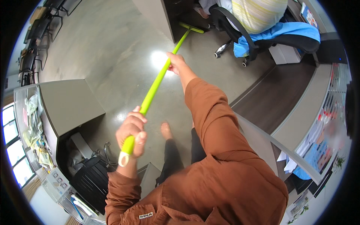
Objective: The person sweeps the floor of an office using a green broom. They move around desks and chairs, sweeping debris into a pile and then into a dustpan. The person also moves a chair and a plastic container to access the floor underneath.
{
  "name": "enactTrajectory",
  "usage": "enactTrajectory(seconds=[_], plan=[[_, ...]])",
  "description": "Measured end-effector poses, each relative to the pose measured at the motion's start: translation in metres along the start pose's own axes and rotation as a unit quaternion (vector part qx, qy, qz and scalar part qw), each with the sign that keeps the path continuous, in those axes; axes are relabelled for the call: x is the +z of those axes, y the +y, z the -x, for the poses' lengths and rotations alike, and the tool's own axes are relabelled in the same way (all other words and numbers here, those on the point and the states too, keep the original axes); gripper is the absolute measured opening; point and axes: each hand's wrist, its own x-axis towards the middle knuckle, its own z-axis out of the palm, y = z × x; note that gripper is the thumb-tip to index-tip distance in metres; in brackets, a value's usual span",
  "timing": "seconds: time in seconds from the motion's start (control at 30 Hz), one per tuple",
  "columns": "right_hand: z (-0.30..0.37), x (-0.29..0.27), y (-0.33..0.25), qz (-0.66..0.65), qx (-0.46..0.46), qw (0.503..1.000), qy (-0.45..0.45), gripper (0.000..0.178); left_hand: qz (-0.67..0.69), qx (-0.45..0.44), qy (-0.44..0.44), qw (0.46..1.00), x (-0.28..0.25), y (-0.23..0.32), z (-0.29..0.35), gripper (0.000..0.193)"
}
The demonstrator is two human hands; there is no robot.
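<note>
A long lime-green floor squeegee [154, 88] slants from near my body out across the floor. Around the upper end of its pole, close to the white hanging loop, my left hand [131, 133] is closed. Further down the pole my right hand [175, 62] grips it, with the arm stretched forward. The wide flat head [191, 27] of the squeegee rests on the floor beside a grey partition's end, near a seated person's foot. Part of the right hand's grip is hidden behind the wrist.
A person in a striped yellow top [258, 15] sits on a black wheeled chair [240, 33] draped with blue cloth. Desks with partitions stand on both sides, the left one [71, 103] close by. A black chair [92, 182] is at lower left; more chairs [37, 30] line the far left.
</note>
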Motion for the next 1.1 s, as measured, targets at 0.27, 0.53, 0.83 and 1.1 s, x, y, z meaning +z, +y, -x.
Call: enactTrajectory(seconds=[0.27,0.53,0.83,1.1], plan=[[0.107,0.028,0.055,-0.04,0.059,0.997,-0.033,0.027,0.048,-0.041,0.079,0.995,-0.025,0.1,0.028,0.037],[0.056,-0.076,0.019,-0.007,0.032,0.999,0.019,0.018,0.054,-0.065,0.006,0.996,0.023,0.019,0.043,0.032],[0.149,0.023,0.107,0.004,0.134,0.99,-0.046,0.024,0.018,-0.091,0.093,0.991,-0.06,0.118,0.079,0.036],[0.285,0.093,0.152,-0.138,0.109,0.982,-0.069,0.024,0.185,0.089,-0.076,0.976,-0.156,0.187,0.098,0.046]])
